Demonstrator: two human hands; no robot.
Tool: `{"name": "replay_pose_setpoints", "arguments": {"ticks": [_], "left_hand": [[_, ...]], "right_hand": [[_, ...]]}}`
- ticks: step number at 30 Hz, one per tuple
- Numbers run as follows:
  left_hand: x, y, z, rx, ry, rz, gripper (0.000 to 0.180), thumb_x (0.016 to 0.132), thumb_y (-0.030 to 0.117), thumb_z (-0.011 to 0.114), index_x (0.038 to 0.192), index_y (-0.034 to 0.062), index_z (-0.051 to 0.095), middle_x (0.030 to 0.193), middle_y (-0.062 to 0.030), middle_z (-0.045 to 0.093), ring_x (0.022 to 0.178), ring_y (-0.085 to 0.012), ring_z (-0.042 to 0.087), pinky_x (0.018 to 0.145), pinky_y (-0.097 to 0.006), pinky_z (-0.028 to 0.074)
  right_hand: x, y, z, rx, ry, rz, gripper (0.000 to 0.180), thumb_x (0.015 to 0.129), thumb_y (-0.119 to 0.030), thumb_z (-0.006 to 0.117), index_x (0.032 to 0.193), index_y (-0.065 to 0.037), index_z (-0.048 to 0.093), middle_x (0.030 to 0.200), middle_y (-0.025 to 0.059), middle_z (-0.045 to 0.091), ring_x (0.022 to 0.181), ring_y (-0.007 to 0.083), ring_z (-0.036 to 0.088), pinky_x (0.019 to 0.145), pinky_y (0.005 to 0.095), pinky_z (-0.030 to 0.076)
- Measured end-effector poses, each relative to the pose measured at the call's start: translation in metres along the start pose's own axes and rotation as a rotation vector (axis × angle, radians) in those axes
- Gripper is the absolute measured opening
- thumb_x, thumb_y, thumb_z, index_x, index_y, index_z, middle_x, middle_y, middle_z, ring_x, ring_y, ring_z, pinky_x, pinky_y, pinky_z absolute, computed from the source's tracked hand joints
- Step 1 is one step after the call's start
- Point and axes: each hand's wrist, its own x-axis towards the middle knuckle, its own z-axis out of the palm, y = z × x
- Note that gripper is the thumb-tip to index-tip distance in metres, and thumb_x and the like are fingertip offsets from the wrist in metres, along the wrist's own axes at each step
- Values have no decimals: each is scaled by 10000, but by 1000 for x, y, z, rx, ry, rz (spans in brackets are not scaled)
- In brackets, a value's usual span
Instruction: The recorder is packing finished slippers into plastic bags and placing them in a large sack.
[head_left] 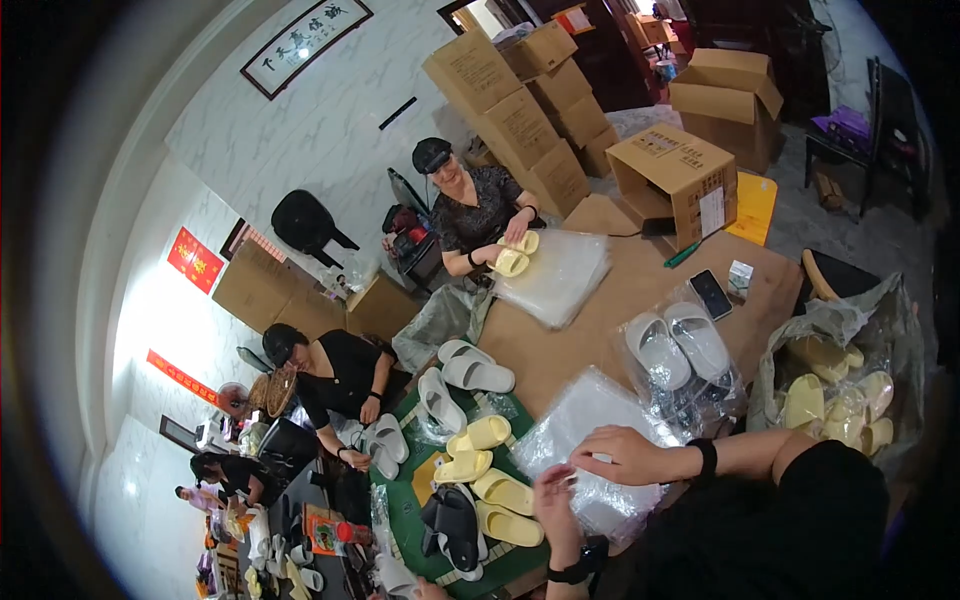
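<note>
The right hand (632, 455) curved over clear bags (580, 418), the left hand (557, 507) near 4 yellow slippers (503, 490); whether either gripped anything could not be told.

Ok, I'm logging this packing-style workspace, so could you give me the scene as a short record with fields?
Left hand: raised, appears empty, close to the yellow slippers
Right hand: above the clear plastic bags; contact unclear
Loose footwear: yellow slippers among grey and black ones, on a green mat
Bagged footwear: pale pair in clear plastic, beyond the right hand
Phone: lying beside the pale pair
Co-worker: across the table, hands on another yellow pair
Background: stacked cardboard boxes
</note>
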Motion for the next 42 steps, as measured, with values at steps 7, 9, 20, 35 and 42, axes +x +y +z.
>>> {"name": "replay_pose_setpoints", "arguments": {"ticks": [7, 9, 20, 35, 42], "left_hand": [[-30, -37, 24, 228, -806, -232, 723, 706, 151, 720, 1288, -11, 324, 1288, -124, 407, 1189, -206, 380, 981, -325, 314], [-29, -38, 24, 240, -802, -264, 721, 706, 154, 720, 1287, -12, 326, 1284, -124, 411, 1185, -206, 384, 978, -325, 317], [-40, -43, 4, 248, -621, -596, 699, 711, 189, 724, 1269, -13, 354, 1245, -122, 451, 1137, -206, 432, 949, -324, 350], [-49, -181, -114, 789, -390, -352, 530, 819, 360, 566, 1214, 22, 459, 1109, -226, 547, 1049, -341, 520, 870, -369, 423], [-68, -227, -116, 1039, -559, -296, 476, 829, 297, 562, 1199, 12, 468, 1174, -233, 494, 1108, -362, 454, 935, -387, 370]], "right_hand": [[16, -6, 47, 93, -96, -259, 154, 834, -178, 534, 877, -48, 605, 791, 78, 599, 733, 256, 554, 679, 349, 424], [17, -9, 54, 140, -86, -282, 162, 832, -186, 539, 870, -43, 605, 797, 72, 603, 729, 250, 554, 669, 344, 424], [13, -16, 68, 433, -315, -17, 147, 805, -122, 589, 919, -38, 625, 825, 101, 638, 733, 238, 606, 671, 308, 475], [-52, 177, 61, -553, -254, 314, 433, 744, -259, 616, 1100, -47, 492, 1084, 149, 503, 1001, 330, 480, 822, 426, 387], [-47, 222, 46, -692, -66, 669, 674, 702, -319, 660, 1195, 61, 399, 1317, 244, 313, 1231, 362, 293, 1016, 449, 249]]}}
